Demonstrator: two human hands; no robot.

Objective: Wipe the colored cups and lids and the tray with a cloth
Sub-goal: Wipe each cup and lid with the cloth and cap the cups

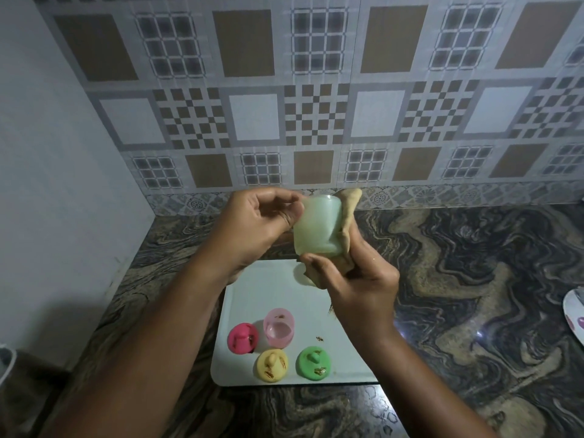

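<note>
A pale green translucent cup (317, 227) is held up above the white tray (281, 298). My left hand (252, 222) pinches the cup's upper rim. My right hand (354, 279) grips a beige cloth (347, 213) pressed along the cup's right side and under its base. On the tray stand a pink cup (278, 327), a dark pink lid (243, 338), a yellow lid (272, 364) and a green lid (313, 361), each with brownish specks on it.
The tray lies on a dark marbled stone counter (474, 279) against a patterned tile wall. A plain wall closes off the left side. A white plate edge (573, 314) shows at the far right. A few crumbs (320, 338) lie on the tray.
</note>
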